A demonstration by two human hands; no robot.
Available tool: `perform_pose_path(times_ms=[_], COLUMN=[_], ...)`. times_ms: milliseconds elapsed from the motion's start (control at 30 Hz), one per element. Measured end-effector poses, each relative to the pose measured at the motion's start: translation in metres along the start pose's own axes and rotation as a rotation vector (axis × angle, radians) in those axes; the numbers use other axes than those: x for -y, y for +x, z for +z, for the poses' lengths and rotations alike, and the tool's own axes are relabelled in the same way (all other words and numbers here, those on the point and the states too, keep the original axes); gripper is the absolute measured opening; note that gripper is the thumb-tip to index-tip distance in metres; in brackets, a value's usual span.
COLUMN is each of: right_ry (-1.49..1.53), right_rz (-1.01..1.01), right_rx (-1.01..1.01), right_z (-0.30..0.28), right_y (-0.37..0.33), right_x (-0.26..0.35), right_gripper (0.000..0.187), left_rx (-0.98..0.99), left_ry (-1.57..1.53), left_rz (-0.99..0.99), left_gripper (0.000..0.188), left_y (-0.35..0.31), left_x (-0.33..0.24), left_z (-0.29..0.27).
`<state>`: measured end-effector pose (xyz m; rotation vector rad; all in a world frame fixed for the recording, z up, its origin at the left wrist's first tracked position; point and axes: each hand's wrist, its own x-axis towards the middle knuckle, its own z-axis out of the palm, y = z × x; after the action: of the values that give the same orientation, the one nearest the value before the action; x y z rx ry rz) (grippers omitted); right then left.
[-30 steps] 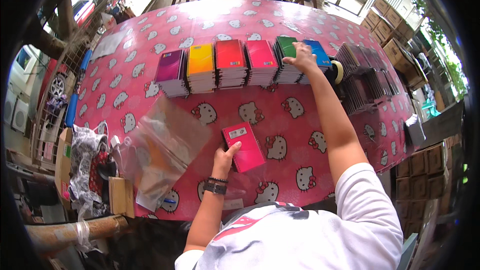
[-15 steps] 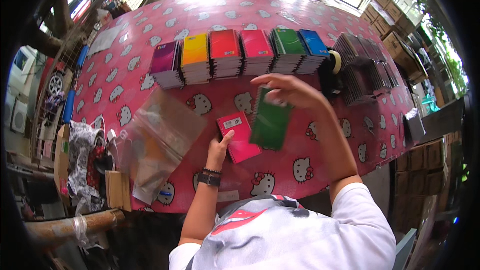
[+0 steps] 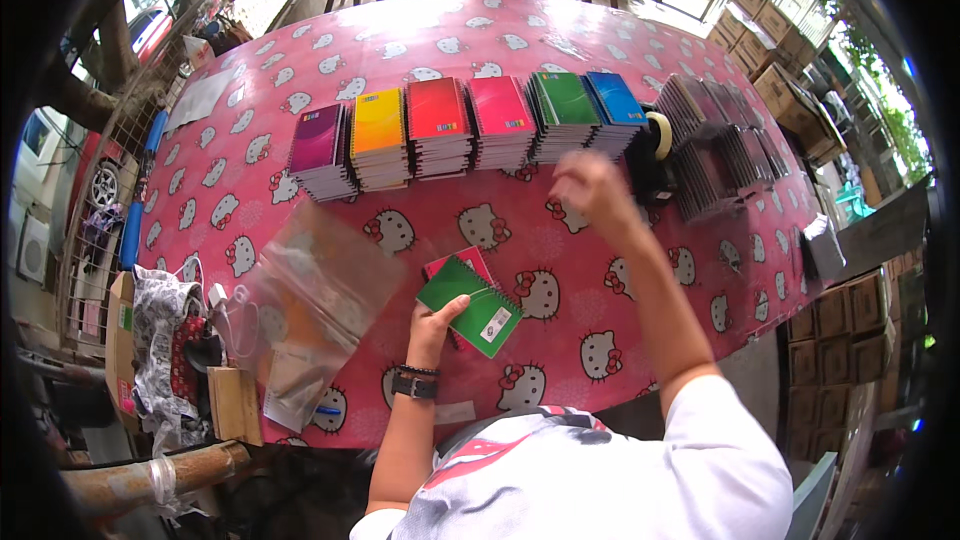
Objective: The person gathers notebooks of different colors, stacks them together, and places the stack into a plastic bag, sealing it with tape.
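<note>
Left hand grips a green notebook atop a pink notebook over the bench, long axis slanting upper-left to lower-right, label end lower-right; right hand half-curled, blurred, contents unclear.

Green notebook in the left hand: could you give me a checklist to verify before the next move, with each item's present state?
1. Green notebook gripped: ok, the left hand has its thumb over it.
2. Pink notebook squared up beneath it: not ok, it sticks out at a different angle.
3. Right hand empty: cannot tell for certain; no notebook shows, but it is blurred.
4. Blue stack upright: ok.
5. Tape roll apart from the blue stack: cannot tell, they crowd together.
</note>
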<state>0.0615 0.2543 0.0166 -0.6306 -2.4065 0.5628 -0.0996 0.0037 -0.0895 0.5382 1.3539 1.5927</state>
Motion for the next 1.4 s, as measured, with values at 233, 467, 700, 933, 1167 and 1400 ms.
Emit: perform_pose_path(times_ms=[233,467,700,933,1167,1400], right_ry=[-0.865,-0.008,0.121,0.524,1.094,1.061], right_rz=[0.141,-0.018,-0.373,0.447,0.36,0.264], right_rx=[-0.082,-0.232,0.374,0.045,0.37,0.275], right_z=[-0.05,-0.082,0.081,0.113,0.07,0.092], right_y=[0.035,0.025,-0.009,-0.075,-0.104,-0.119], right_x=[-0.136,-0.014,0.08,0.056,0.052,0.078], right_gripper=[0.024,0.031,0.036,0.087,0.088,0.076], left_rx=[0.038,-0.13,0.055,0.03,0.361,0.033], left_ry=[-0.18,0.276,-0.32,-0.081,-0.047,0.359], left_rz=[-0.045,0.064,-0.068,0.084,0.314,0.616], left_gripper=[0.029,0.055,0.062,0.063,0.081,0.077], left_y=[0.005,0.009,0.015,-0.001,-0.018,-0.023], left_x=[0.002,0.008,0.018,-0.004,-0.015,0.029], left_z=[-0.002,0.009,-0.007,0.017,0.024,0.016])
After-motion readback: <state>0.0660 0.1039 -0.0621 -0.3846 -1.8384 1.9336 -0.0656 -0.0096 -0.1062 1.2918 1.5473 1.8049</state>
